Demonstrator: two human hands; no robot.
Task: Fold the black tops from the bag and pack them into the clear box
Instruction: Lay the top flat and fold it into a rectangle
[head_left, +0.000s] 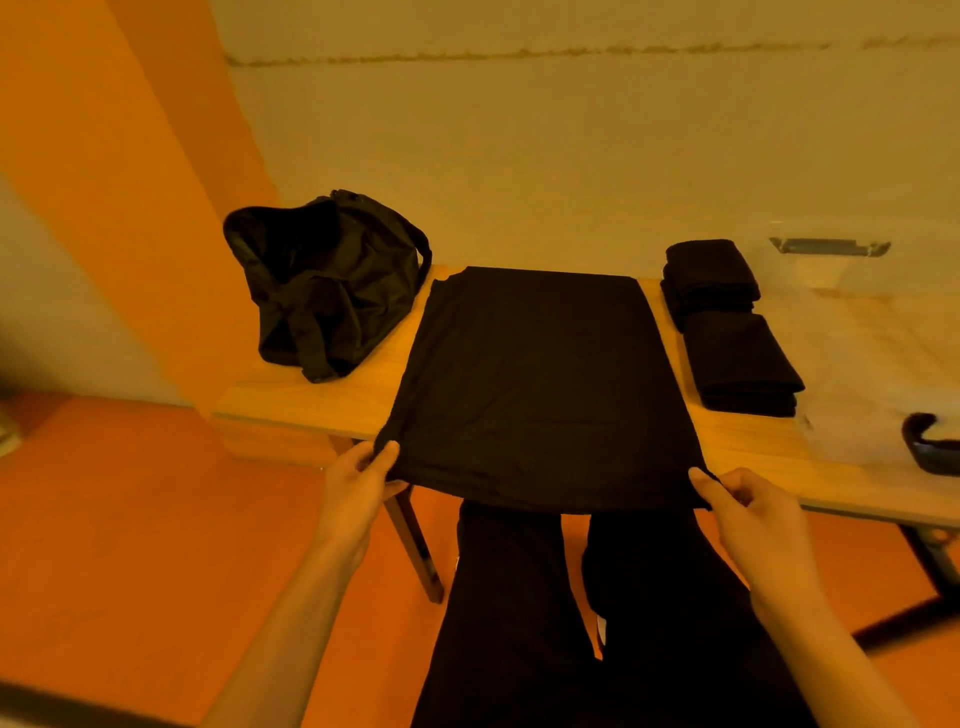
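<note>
Squarely, black top (540, 374), near corners pinched in fingers (385, 453)

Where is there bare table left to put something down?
The table is bare in front of the bag, left of the spread top, and at the near edge before the folded stacks. Between top and stacks is tight.
</note>
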